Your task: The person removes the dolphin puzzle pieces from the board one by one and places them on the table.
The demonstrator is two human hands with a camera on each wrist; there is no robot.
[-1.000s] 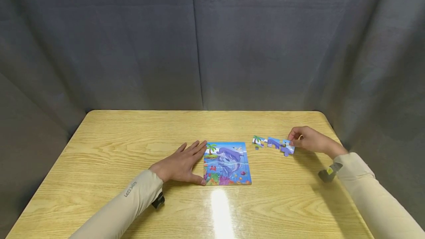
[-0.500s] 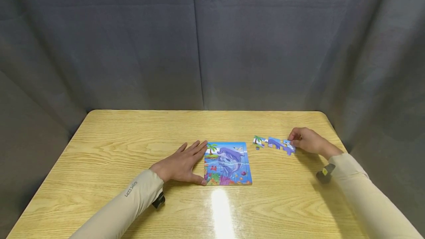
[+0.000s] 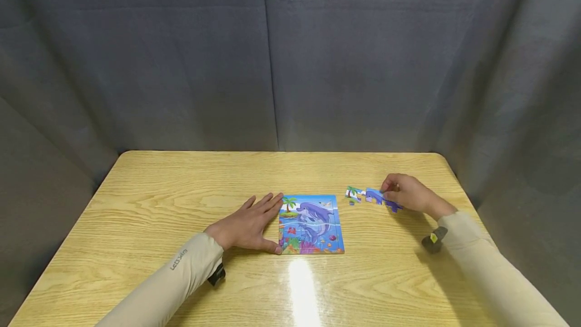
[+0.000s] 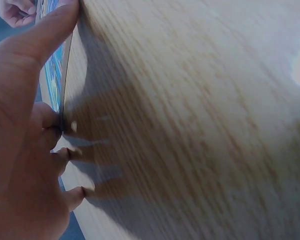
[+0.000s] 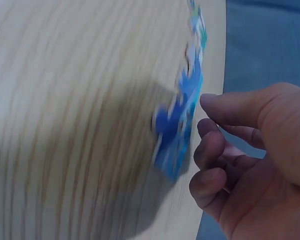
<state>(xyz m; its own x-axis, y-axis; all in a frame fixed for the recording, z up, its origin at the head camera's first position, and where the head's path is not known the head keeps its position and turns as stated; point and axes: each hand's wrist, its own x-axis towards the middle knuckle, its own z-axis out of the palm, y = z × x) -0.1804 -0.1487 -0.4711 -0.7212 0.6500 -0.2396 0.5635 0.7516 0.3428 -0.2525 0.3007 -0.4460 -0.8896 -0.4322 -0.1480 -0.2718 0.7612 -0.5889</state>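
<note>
A square dolphin jigsaw puzzle (image 3: 313, 226) lies in the middle of the table in the head view. My left hand (image 3: 247, 223) rests at its left side with fingers spread, thumb by the lower left corner and forefinger by the upper left one. To the right lie a palm-tree puzzle piece (image 3: 352, 193), a dolphin-head puzzle piece (image 3: 373, 196) and a purple-and-blue puzzle piece (image 3: 393, 206), partly hidden. Over these last two hovers my right hand (image 3: 408, 195). In the right wrist view its loosely curled fingers (image 5: 209, 182) are beside the pieces, holding nothing.
The wooden table (image 3: 181, 185) reaches back to a grey curtain (image 3: 181, 64), which also hangs along both sides. Dark wrist cameras sit under both sleeves. A bright light reflection (image 3: 304, 291) shows in front of the puzzle.
My right hand has come away from the rightmost piece and moved left, towards the dolphin-head piece. That right piece turned slightly beforehand. My left hand has stayed in place.
</note>
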